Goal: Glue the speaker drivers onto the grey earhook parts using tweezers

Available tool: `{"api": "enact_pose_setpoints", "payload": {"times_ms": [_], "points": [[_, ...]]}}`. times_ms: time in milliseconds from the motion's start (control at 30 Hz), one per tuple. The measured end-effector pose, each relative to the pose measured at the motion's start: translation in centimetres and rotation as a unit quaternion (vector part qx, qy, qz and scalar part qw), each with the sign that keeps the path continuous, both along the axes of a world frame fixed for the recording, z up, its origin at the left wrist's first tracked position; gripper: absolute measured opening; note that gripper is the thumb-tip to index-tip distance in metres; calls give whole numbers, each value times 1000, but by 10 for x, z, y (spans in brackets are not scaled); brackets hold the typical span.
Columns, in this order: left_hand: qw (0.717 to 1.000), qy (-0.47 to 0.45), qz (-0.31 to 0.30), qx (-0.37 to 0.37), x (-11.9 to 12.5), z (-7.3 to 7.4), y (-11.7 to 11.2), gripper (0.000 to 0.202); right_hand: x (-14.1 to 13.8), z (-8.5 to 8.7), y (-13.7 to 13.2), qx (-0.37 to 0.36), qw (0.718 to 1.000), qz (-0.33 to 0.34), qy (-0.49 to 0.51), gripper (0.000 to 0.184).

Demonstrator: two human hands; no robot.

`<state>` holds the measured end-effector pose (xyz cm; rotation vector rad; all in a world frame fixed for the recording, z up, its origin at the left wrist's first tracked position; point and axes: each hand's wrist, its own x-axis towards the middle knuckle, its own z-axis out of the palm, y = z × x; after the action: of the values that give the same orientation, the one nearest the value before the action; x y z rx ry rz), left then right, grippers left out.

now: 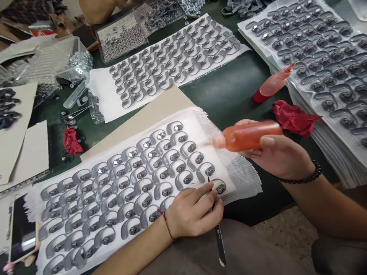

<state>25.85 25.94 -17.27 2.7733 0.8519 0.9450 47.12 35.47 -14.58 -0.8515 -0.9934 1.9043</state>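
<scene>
My left hand [193, 212] grips thin black tweezers [219, 238], their tip touching the sheet by the nearest grey curved parts [220, 187]. A white paper sheet [243, 175] in front of me carries several rows of these grey hook-shaped pieces with shiny metal centres. Above its right end, my right hand [276, 154] holds an orange squeeze bottle [248, 135] on its side, nozzle pointing left. A dark bead bracelet circles that wrist.
Two more sheets of grey parts lie at the back [174, 63] and far right [323, 49]. A second orange bottle [272, 84] and a red rag [294, 116] lie between. Another red rag [71, 139], clear boxes of metal bits [122, 36] and a phone [21, 229] sit left.
</scene>
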Motion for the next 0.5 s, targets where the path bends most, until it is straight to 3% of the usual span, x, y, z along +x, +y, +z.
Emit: {"api": "enact_pose_setpoints", "payload": {"times_ms": [133, 267, 400, 500], "points": [[1000, 11, -6, 5, 3, -1, 0, 7, -12, -8, -1, -66, 989, -118, 65, 35], [999, 33, -10, 10, 5, 0, -1, 6, -26, -19, -10, -43, 988, -133, 60, 32], [999, 36, 2, 10, 6, 0, -3, 5, -31, -35, -21, 111, 977, -176, -57, 34], [999, 35, 12, 11, 8, 0, -4, 5, -30, -40, -25, 285, 933, -151, -160, 31]]}}
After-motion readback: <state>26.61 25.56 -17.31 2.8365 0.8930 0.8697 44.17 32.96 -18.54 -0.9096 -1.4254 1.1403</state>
